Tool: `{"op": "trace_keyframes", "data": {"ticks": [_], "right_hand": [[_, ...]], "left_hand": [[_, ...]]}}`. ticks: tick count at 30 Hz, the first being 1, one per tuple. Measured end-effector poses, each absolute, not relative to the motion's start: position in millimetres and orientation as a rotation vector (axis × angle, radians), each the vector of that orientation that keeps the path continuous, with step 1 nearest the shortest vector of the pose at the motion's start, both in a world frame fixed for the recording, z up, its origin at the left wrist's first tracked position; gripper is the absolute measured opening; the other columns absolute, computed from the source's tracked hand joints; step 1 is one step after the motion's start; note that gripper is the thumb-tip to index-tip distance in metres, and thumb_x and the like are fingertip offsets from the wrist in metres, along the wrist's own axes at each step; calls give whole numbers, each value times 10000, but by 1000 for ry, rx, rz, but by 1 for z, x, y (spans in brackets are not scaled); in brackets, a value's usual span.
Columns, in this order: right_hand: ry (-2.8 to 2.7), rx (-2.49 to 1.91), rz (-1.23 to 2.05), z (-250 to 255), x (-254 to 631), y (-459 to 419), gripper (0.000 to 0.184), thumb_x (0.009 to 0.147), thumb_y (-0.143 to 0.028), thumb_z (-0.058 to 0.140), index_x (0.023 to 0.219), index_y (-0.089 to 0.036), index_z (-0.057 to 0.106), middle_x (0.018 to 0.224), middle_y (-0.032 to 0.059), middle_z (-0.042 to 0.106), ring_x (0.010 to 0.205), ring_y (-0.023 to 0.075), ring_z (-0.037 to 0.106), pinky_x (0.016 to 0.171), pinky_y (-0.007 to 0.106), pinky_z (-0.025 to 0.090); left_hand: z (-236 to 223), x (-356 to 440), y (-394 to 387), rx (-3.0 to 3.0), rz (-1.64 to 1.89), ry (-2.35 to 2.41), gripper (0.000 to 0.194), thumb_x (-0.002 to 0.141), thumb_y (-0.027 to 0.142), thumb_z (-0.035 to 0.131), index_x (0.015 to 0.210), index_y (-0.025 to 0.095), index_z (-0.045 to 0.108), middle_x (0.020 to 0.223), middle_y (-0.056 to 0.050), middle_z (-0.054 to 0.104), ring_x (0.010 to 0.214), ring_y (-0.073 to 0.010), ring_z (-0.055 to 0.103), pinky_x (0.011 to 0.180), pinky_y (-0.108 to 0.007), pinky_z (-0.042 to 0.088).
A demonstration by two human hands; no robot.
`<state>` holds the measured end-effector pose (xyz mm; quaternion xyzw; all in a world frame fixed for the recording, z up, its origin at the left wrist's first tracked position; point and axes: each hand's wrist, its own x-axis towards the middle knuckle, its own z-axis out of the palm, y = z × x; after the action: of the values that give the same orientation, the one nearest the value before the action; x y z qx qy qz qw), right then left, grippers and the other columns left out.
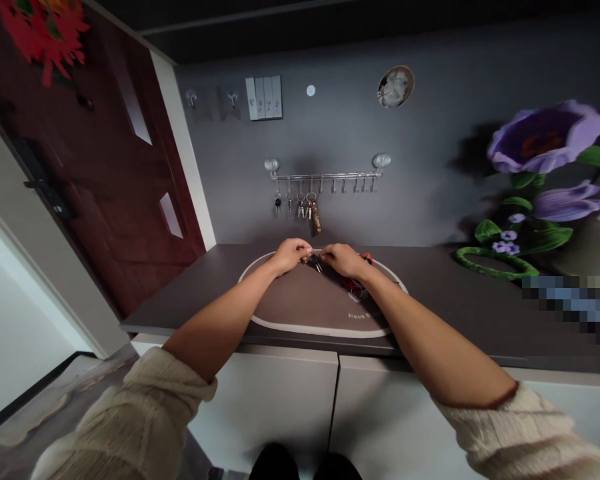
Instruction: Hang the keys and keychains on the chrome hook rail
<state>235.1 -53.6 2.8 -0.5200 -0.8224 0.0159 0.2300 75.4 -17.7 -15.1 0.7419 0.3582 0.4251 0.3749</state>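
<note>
My left hand [291, 256] is closed in a pinch above the mat, gripping a small bunch of keys [317, 263] that hangs between my two hands. Just to the right, my right hand [344, 259] has its fingers pressed together close to the keys. Whatever it pinches is too small to make out. Under and beside my right wrist lie red items [348, 283] with a metal ring, partly hidden by the arm. Both hands are over a brown mat [300, 303] with a pale border, below a hook rail [325, 177] on the wall.
Several key sets [301, 207] and a brown tag [317, 219] hang from the rail's left hooks. Purple flowers [550, 140] and a green ring [495, 263] stand at the right of the dark countertop [440, 313]. A dark red door [110, 153] is at left.
</note>
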Motion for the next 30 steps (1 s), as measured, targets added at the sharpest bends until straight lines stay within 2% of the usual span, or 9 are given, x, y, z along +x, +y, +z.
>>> {"op": "trace_keyframes", "data": {"ticks": [11, 17, 25, 30], "right_hand": [[-1861, -1194, 450, -6, 233, -42, 155, 715, -291, 484, 744, -158, 559, 663, 8, 579, 597, 86, 497, 577, 186, 361], [-1800, -1188, 540, -9, 231, -40, 166, 699, -321, 497, 689, -158, 525, 624, 0, 554, 557, 82, 479, 561, 195, 363], [-1806, -1194, 465, -5, 230, -45, 116, 694, -260, 467, 675, -154, 510, 615, -16, 521, 563, 80, 447, 574, 196, 350], [-1791, -1178, 344, -3, 231, -45, 122, 695, -265, 453, 674, -156, 502, 620, -16, 507, 581, 89, 434, 580, 202, 338]], "left_hand": [[-8, 80, -23, 1844, 1224, 960, 219, 649, 323, 557, 695, 111, 586, 575, -5, 544, 509, -68, 437, 529, -218, 349], [-10, 82, -21, 1924, 1276, 914, 252, 660, 352, 545, 727, 115, 599, 614, -18, 567, 548, -79, 458, 550, -213, 359], [-10, 86, -23, 1852, 1352, 898, 268, 661, 376, 534, 729, 123, 593, 632, -21, 576, 560, -90, 479, 562, -222, 373], [-9, 87, -25, 1752, 1371, 926, 313, 704, 400, 470, 779, 116, 577, 669, -32, 572, 539, -79, 472, 519, -205, 366]]}}
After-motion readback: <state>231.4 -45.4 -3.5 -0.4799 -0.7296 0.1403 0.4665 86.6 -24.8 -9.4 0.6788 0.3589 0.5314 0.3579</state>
